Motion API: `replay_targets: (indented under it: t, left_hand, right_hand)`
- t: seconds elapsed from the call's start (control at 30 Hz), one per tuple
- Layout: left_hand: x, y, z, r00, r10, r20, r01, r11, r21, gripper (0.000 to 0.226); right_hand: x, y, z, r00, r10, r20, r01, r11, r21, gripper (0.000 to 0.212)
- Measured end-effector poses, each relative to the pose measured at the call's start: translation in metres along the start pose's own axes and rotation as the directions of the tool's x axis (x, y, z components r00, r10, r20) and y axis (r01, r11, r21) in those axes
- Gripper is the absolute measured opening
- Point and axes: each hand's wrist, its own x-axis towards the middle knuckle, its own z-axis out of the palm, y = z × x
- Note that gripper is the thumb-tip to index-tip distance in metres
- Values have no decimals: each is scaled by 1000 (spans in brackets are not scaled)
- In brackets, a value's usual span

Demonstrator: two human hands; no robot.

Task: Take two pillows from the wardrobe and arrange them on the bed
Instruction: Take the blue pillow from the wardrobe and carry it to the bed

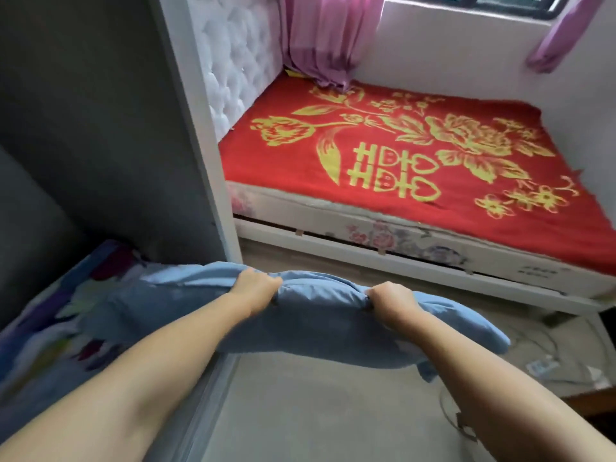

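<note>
- Blue pillow (300, 315), soft cotton-looking cover, held out in front of the person at the wardrobe (116, 128) opening, half over the floor (300, 395), its left end over the patterned bedding (43, 328) stacked inside the wardrobe.
- Left hand (255, 290) curled tight round the pillow's top edge, left of centre; fabric bunches under the fingers.
- Right hand (393, 303) curled round the same top edge, right of centre; knuckles up, clamped on cloth and filling.
- Hands apart, pillow sagging between and drooping past the right hand, so it's limp, not stiff.
- Handling guess: light, squashy, no risk of breaking; cover may slide over the filling, so grab a fistful of stuffing, not just cloth.
- Best hold, as I judge it: both hands on one long edge as now, or one hand under the middle.
- Only one pillow seen in the hands; can't tell whether a second sits in the wardrobe.
- Bed (400, 155) to the right and ahead, red cover with gold flowers, no pillow on it.
- Tufted white headboard (240, 61) at the bed's left end, likely where the pillows go.
- Pink curtain (326, 38) hangs onto the bed's far corner.
</note>
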Motion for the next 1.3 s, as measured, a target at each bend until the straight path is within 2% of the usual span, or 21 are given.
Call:
replay_targets:
  t: [0.27, 0.47, 0.77, 1.0, 1.17, 1.3]
  left_hand:
    - [84, 130, -68, 987, 152, -44, -153, 988, -13, 25]
    - [164, 155, -108, 972, 218, -86, -215, 976, 45, 24]
    - [332, 120, -194, 962, 244, -125, -233, 968, 92, 28]
    - [442, 81, -288, 950, 248, -191, -216, 961, 171, 22]
    - [526, 49, -331, 954, 206, -218, -172, 971, 163, 25]
    - [592, 21, -344, 963, 167, -213, -139, 980, 141, 27]
  right_hand:
    - [-25, 162, -12, 993, 99, -70, -101, 994, -30, 26]
    - [6, 230, -44, 984, 149, -97, -154, 987, -48, 27]
    - [123, 303, -129, 976, 185, -119, -187, 982, -6, 35]
    - [217, 352, -219, 962, 199, -189, -200, 980, 15, 32]
    - [304, 384, -274, 964, 172, -205, -173, 985, 10, 32]
    - [381, 403, -307, 970, 117, -211, -132, 989, -60, 33]
